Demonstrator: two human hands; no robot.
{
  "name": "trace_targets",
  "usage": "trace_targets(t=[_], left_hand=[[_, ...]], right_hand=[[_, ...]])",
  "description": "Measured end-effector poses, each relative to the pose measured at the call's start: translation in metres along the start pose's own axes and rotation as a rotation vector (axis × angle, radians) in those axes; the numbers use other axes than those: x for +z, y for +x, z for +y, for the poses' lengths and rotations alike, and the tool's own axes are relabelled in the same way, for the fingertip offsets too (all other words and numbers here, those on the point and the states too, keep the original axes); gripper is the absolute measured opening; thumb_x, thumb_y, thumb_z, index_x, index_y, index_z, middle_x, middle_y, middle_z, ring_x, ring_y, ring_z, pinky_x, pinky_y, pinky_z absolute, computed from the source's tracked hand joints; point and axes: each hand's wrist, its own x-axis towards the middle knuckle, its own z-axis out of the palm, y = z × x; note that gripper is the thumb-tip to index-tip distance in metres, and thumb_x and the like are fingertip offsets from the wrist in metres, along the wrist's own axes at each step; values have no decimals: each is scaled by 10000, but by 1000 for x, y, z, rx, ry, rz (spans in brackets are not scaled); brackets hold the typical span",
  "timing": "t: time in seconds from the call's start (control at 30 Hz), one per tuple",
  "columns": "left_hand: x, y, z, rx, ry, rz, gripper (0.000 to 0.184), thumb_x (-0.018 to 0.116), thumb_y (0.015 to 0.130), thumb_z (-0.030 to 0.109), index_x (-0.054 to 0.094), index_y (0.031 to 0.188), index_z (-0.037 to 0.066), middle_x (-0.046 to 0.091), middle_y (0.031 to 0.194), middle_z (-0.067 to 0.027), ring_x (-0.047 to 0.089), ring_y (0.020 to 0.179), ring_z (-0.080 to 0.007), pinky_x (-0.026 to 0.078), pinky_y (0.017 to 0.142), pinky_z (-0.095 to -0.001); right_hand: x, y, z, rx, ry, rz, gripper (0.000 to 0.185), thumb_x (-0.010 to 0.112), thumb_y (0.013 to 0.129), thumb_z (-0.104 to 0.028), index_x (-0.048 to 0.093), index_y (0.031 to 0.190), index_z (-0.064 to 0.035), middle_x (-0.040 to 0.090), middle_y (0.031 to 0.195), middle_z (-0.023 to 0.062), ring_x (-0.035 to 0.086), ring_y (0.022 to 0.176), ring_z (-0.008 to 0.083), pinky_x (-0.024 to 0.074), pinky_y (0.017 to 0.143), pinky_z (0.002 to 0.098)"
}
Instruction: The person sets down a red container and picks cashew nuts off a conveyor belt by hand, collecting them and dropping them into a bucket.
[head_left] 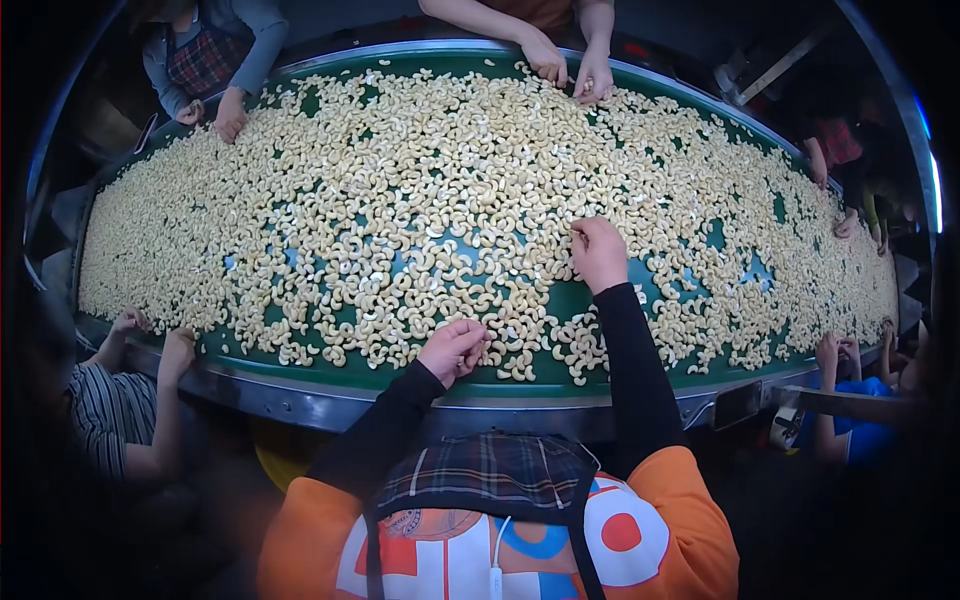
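Observation:
Pale cashew nuts (400, 190) lie in a loose layer over a green conveyor belt (570, 299). Close to the belt's near edge, my left hand (455, 352) hovers over the nuts with thumb and fingers pinched together; what sits between them, if anything, is too small to make out. Farther out and to the right, my right hand (600, 256) reaches over the middle of the belt. Its fingers are curled down at the cashews, and the fingertips are partly hidden, so their contents cannot be seen.
A metal rim (540, 420) borders the belt in front of me. Co-workers' hands work across the far side (565, 70), at far left (230, 115), near left (175, 352) and on the right (828, 355). A metal bar (850, 402) juts out at right.

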Motion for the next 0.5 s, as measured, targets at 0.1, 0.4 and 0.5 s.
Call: trace_targets(t=[0.1, 0.4, 0.5], left_hand=[[-14, -1, 3, -10, -27, -77, 167, 495, 931, 200, 552, 911, 45, 456, 604, 32, 420, 468, -54, 285, 401, -178], [10, -24, 42, -55, -308, 134, 210, 456, 948, 245, 528, 895, 55, 493, 672, 6, 458, 520, -79, 337, 439, -204], [-17, -15, 37, -73, -360, 39, 211, 456, 948, 248, 524, 885, 59, 511, 691, -4, 478, 537, -88, 355, 455, -217]], right_hand=[[11, 5, 18, 27, -144, -131, 114, 625, 701, -92, 629, 797, -29, 600, 725, 111, 594, 664, 231, 475, 602, 319], [13, -41, -111, 277, 509, -552, 173, 684, 725, -155, 655, 822, -14, 601, 644, 86, 598, 575, 179, 473, 547, 262], [38, -54, -113, 196, 337, -312, 205, 698, 738, -177, 651, 846, -9, 614, 696, 98, 610, 607, 193, 474, 557, 271]])
